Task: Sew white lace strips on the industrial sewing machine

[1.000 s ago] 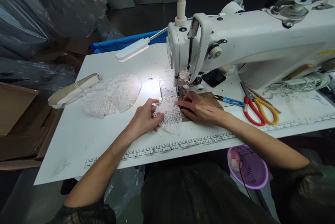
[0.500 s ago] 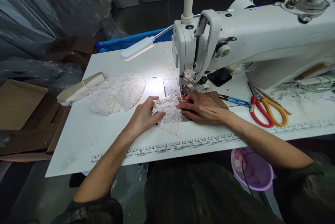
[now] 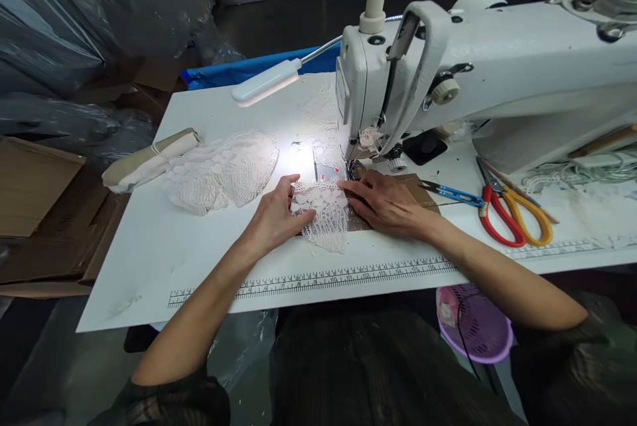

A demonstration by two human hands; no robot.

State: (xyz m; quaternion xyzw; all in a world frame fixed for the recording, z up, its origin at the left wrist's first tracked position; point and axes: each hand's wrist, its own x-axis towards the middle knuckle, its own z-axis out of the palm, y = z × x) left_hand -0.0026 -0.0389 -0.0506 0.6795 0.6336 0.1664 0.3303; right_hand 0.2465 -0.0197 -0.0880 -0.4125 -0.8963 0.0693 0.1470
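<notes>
Your left hand [image 3: 276,217] and right hand [image 3: 388,204] both press flat, fingers spread, on the lace piece [image 3: 323,213] at frame centre, just below the sewing machine [image 3: 448,81].

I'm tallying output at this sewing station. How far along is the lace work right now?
Possibly finished: a pile of lace pieces lies left of the sewing machine, though I can't see stitching on them. In hand: the left hand and right hand press one lace piece flat, its far edge at the presser foot. Left: nearly all of this piece still lies in front of the needle.
</notes>
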